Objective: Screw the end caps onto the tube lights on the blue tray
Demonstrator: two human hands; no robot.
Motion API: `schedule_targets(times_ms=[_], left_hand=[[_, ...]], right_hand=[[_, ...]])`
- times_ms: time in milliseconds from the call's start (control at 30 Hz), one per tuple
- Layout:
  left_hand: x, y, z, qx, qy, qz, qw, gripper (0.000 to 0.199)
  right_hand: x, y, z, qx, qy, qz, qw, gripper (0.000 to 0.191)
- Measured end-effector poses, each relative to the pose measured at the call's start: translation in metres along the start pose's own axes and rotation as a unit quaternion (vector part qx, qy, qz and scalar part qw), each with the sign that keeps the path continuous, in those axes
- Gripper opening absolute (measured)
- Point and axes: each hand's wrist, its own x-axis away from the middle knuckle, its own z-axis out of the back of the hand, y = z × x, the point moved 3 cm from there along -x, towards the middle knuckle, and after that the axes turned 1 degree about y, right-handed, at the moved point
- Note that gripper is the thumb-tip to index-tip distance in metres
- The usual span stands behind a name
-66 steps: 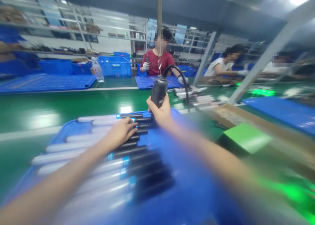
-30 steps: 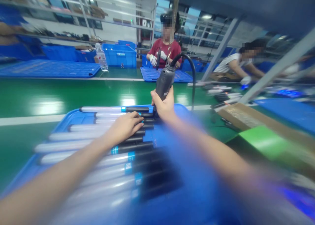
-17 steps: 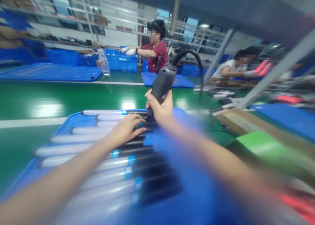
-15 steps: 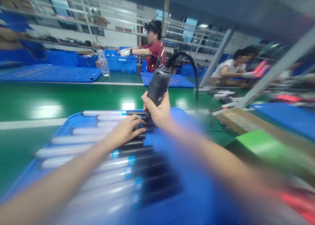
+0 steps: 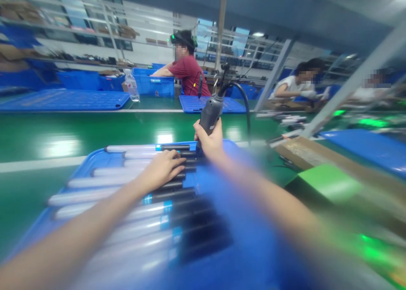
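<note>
My right hand (image 5: 211,139) is wrapped round a dark grey electric screwdriver (image 5: 212,111), which tilts with its tip down. The tip meets the black handle end of a light stick (image 5: 189,154) near the far side of the row; the exact contact is hidden. Over the black handles lies my left hand (image 5: 166,166), its fingers curled on that stick and its thumb lower down. Several more light sticks (image 5: 149,226), with whitish tubes, blue labels and black handles, lie side by side on a blue plastic lid (image 5: 204,182). The nearest ones are blurred.
The screwdriver hangs from a coiled line (image 5: 221,31) with a black cable (image 5: 245,99) curving right. A cardboard box (image 5: 304,150) and a green box (image 5: 331,184) stand at right. Across the green table (image 5: 127,127) are a water bottle (image 5: 131,87), blue bins and people at work.
My right hand and the screwdriver have shifted slightly right and down to the handle end. My left hand stays nearly in place. The person in red has leaned towards the blue bin.
</note>
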Motion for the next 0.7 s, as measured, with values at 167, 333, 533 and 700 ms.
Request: schedule_targets(times_ms=[167,333,533,700], left_hand=[[-0.0001,0.0002,-0.0002,0.0,-0.003,0.001,1.0,0.04],[-0.0004,-0.001,-0.0018,-0.004,0.005,-0.003,1.0,0.039],[-0.0009,0.0007,-0.0025,0.001,0.004,-0.001,1.0,0.039],[-0.0009,0.0016,-0.0014,-0.001,-0.001,0.0,1.0,0.039]], right_hand=[[0.0035,0.0043,-0.0036,0.004,0.0,-0.006,1.0,0.032],[0.0045,0.0024,-0.0046,0.005,-0.002,-0.003,1.0,0.032],[0.0056,0.0039,-0.0028,0.019,-0.005,-0.017,1.0,0.033],[0.0044,0.0071,-0.003,0.017,-0.011,-0.021,1.0,0.037]])
